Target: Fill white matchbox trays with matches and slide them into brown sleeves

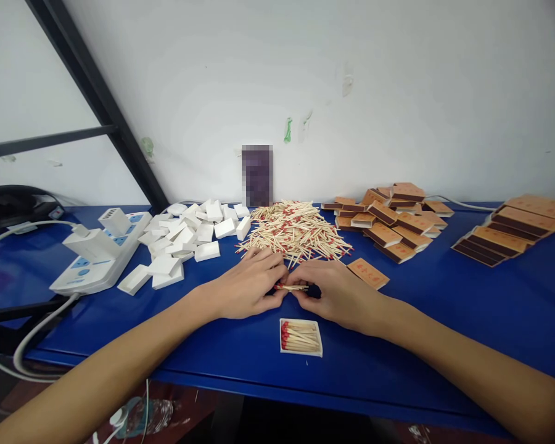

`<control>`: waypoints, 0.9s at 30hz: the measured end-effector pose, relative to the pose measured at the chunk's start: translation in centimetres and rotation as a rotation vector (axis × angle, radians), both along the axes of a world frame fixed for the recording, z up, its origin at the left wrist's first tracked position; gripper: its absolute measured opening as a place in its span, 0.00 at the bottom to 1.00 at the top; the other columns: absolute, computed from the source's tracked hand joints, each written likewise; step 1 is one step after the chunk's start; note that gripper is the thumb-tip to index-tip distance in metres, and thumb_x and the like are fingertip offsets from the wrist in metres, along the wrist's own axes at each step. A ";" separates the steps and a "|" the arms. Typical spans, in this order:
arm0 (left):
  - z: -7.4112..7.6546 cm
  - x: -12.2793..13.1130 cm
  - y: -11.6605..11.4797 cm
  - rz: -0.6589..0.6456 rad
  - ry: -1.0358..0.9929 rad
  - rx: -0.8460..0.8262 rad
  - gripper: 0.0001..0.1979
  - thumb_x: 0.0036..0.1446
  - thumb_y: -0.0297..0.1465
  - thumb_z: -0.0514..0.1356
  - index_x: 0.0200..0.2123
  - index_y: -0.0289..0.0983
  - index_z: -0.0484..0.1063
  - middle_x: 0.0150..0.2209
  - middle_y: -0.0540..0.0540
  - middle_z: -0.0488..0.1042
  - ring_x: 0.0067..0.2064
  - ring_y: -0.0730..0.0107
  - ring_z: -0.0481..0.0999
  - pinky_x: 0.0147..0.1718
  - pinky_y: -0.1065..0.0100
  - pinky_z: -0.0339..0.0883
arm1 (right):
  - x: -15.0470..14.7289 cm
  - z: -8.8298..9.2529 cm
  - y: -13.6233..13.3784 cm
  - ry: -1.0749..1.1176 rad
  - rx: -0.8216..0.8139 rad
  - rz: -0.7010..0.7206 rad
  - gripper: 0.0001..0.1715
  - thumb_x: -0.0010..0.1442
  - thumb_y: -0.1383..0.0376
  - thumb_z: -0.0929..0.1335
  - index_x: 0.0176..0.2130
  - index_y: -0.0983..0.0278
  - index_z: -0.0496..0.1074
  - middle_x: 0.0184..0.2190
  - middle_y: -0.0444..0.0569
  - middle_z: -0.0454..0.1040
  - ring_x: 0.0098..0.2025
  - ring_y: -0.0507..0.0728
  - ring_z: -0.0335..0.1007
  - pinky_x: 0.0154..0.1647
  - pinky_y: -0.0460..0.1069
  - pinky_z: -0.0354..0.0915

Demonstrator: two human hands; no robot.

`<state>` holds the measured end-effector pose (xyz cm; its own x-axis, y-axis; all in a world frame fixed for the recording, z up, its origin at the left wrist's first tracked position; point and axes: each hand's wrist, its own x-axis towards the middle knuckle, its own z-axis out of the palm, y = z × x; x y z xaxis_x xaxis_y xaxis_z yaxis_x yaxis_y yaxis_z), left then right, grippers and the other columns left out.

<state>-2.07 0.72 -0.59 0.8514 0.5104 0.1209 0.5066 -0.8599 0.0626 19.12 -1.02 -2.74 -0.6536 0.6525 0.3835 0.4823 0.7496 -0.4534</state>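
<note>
A flat blue table [448,320] is supporting everything being handled. A loose heap of pale wooden matchsticks with red heads [298,231] is spreading over it just beyond the hands. The left hand [252,283] and the right hand [346,299] are meeting in front of that heap, thumbs and forefingers facing each other. A shallow, rectangular white tray [300,354] is lying on the table on the person's side of the fingertips, apart from both hands; the right hand is sitting slightly nearer to it. Inside, a layer of red-headed matchsticks [303,338] is running left to right, heads at the left. A thin bundle of matchsticks [296,288] is being pinched between the fingers of both hands; its long axis is running left to right, nearly parallel to the tray's contents, red heads leftward. The fingers are partly covering it, so I am unable to count the sticks.
</note>
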 end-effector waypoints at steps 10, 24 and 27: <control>0.4 0.0 -0.4 -0.006 0.033 0.069 0.09 0.67 0.33 0.49 0.38 0.35 0.66 0.39 0.43 0.67 0.41 0.60 0.63 0.43 0.59 0.56 | -0.2 0.3 -0.4 0.006 0.020 -0.050 0.07 0.56 0.74 0.67 0.35 0.64 0.72 0.31 0.46 0.76 0.33 0.53 0.72 0.36 0.48 0.64; 1.3 0.3 -3.7 -0.133 -0.038 -0.049 0.08 0.60 0.34 0.58 0.31 0.37 0.67 0.32 0.49 0.66 0.37 0.65 0.63 0.40 0.61 0.55 | 0.9 3.8 -4.2 -0.186 -0.172 0.143 0.06 0.58 0.73 0.68 0.31 0.62 0.71 0.29 0.43 0.72 0.29 0.50 0.68 0.27 0.45 0.59; 1.1 0.2 -3.2 -0.145 -0.070 -0.117 0.11 0.55 0.38 0.63 0.31 0.37 0.67 0.31 0.50 0.66 0.37 0.67 0.63 0.41 0.62 0.56 | 0.8 3.4 -4.1 -0.214 -0.079 0.183 0.06 0.58 0.74 0.68 0.31 0.63 0.71 0.29 0.44 0.72 0.31 0.51 0.68 0.30 0.47 0.60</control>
<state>-1.83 -2.52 0.51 0.9086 0.3971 0.1294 0.3690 -0.9084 0.1968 19.88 -5.13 0.61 -0.8238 0.5388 0.1766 0.4334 0.7991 -0.4166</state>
